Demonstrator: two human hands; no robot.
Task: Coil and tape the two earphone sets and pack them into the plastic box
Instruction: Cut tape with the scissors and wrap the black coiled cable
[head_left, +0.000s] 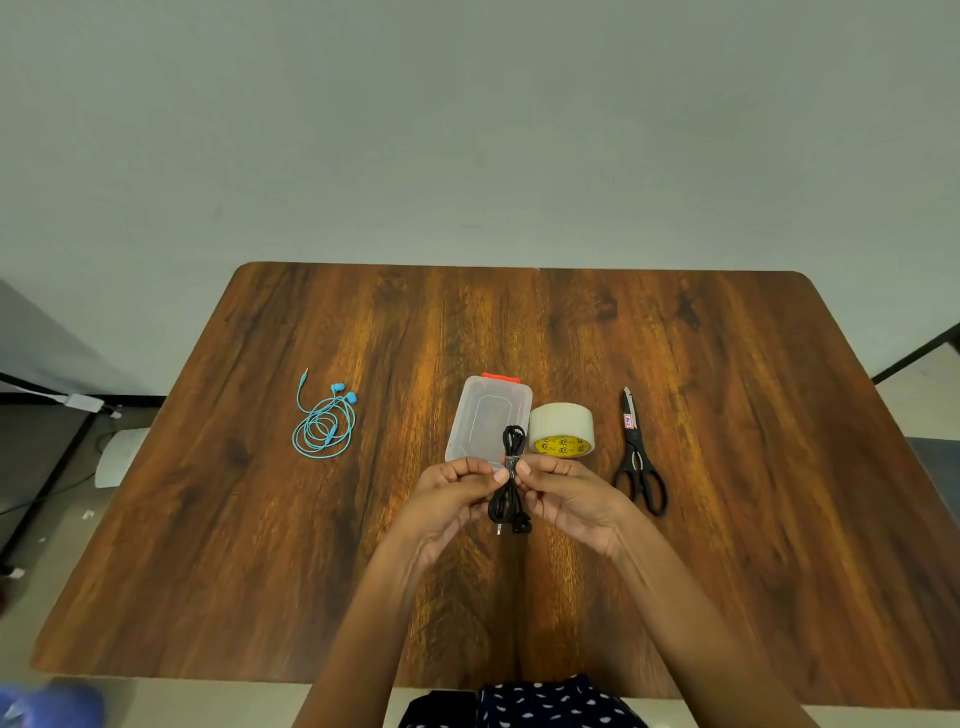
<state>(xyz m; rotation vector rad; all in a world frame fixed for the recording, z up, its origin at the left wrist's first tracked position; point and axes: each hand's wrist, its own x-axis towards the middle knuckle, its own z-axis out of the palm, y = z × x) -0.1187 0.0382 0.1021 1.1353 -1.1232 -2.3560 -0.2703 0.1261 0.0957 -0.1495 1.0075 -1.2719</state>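
A coiled black earphone set hangs above the table, bound at its middle by a strip of tape. My left hand pinches that taped middle from the left and my right hand pinches it from the right. Its plug and earbuds dangle below my fingers. Just behind my hands lies the clear plastic box, lid shut, with a red latch at its far end. A loosely coiled blue earphone set lies on the table at the left.
A roll of tape with a yellow core stands right of the box. Black scissors lie further right, blades pointing away. All rest on a wooden table against a pale wall.
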